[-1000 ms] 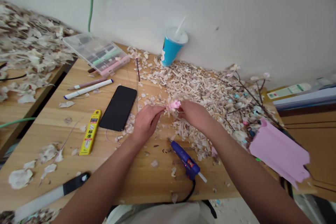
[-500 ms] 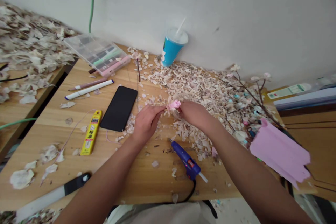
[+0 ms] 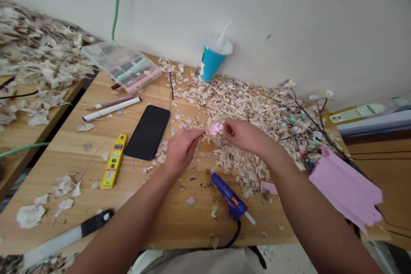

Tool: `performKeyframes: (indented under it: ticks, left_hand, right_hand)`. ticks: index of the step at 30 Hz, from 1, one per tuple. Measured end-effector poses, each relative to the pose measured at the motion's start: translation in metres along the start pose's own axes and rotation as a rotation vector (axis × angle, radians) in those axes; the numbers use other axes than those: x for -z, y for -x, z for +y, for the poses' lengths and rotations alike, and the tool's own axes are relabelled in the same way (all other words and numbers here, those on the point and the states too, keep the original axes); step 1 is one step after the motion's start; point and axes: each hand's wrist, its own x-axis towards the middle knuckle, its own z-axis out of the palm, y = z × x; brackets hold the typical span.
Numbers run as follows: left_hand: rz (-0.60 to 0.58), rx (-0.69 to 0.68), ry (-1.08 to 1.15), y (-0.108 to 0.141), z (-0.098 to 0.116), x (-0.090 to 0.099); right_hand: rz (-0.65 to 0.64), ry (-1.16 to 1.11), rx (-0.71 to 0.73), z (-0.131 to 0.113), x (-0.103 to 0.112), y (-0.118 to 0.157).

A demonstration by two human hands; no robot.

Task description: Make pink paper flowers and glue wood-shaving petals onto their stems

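Observation:
A small pink paper flower [image 3: 216, 128] is pinched at its base by the thumb and fingers of my left hand [image 3: 183, 147]. Just right of the flower, my right hand [image 3: 239, 134] has its fingers pressed together; anything between them is too small to make out. Below the hands lies a blue glue gun [image 3: 228, 197] with a clear stick at its back. Many pale dried petals [image 3: 237, 102] cover the table behind and under my right hand. Pink paper [image 3: 346, 188] rests at the right, beyond my right forearm.
Left of my hands are a black phone [image 3: 147, 132], a yellow blade case [image 3: 113, 162], markers [image 3: 111, 109] and a clear pen box [image 3: 123, 66]. A cutter [image 3: 67, 237] lies front left. A blue cup [image 3: 213, 58] stands at the wall; branches [image 3: 308, 115] lie right.
My right hand has moved slightly right, off the flower, leaving a small gap. A small pink paper strip near my right forearm shows more. The whole view has shifted slightly.

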Motion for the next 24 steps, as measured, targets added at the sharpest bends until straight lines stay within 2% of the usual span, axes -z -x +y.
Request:
performKeyframes:
  ticks: [9,24]
  left_hand:
    - [0.002,0.000,0.002,-0.001,0.001,0.000]
    - [-0.005,0.002,-0.008,-0.001,0.000,0.000]
  right_hand:
    - [0.063,-0.165,0.014,0.013,0.008,0.003]
    - [0.215,-0.240,-0.017,0.027,-0.007,0.009]
